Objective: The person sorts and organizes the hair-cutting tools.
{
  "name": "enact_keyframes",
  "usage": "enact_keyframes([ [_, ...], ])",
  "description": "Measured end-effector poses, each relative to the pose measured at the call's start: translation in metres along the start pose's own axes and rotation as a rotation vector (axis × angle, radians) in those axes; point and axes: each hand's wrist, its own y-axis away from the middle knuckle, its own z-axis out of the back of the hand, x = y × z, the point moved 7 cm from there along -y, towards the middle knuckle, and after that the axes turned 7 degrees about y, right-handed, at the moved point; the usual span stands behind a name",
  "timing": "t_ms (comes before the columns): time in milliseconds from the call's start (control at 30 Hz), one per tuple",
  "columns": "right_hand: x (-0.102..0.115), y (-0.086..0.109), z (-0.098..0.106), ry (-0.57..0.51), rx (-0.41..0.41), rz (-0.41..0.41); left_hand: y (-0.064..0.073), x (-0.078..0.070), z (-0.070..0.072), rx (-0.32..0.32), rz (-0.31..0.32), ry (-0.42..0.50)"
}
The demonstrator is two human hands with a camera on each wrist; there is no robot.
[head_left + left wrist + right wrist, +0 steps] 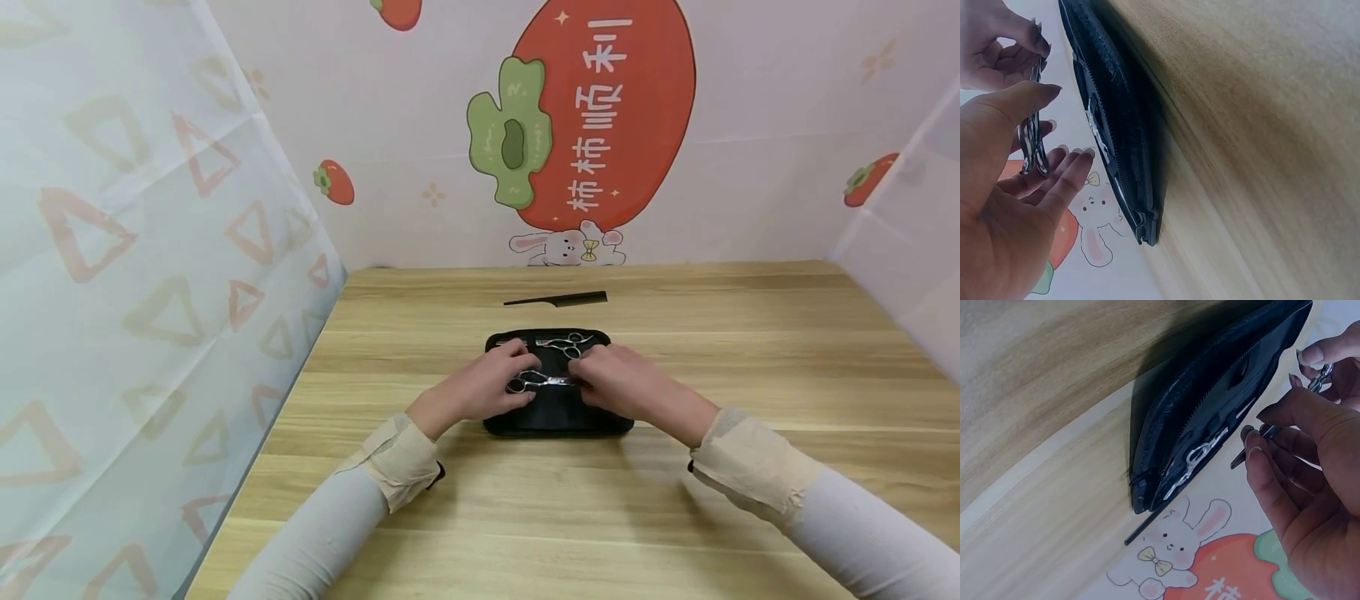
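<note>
One pair of silver hairdressing scissors [555, 381] spans both hands, above an unzipped black case [558, 431]. Its handle rings lie between the thumb and fingers of my left hand [501, 379], which curl loosely around them; the other left fingers [1063, 187] are fairly straight. On the blade side, my right hand [617, 382] pinches the scissors, with the dark blade tip [1238, 460] poking out past its fingers. A second pair of scissors [573, 343] lies in the far part of the case. My hands hide part of the case's inside.
Beyond the case, a black tail comb [566, 299] lies on the wooden table [750, 358]. Patterned sheets hang at the back [420, 108] and at the left [150, 250]. Another small silver item [512, 342] shows in the case behind my left hand.
</note>
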Motion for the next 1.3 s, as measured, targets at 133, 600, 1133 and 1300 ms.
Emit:
enact_keyframes([
  [133,0.003,-0.002,0.0,0.015,-0.004,0.004,-0.001,-0.001,0.002,-0.019,-0.029,-0.022],
  [600,0.007,-0.007,-0.002,0.046,-0.018,0.001,-0.004,-0.004,0.004,-0.03,-0.112,-0.035],
  [1133,-0.028,0.006,0.001,-0.042,-0.097,0.008,0.003,0.014,0.012,-0.03,-0.015,-0.059],
  [1300,-0.041,0.01,-0.002,-0.061,-0.08,-0.046,0.005,0.023,0.013,-0.03,0.027,-0.071],
])
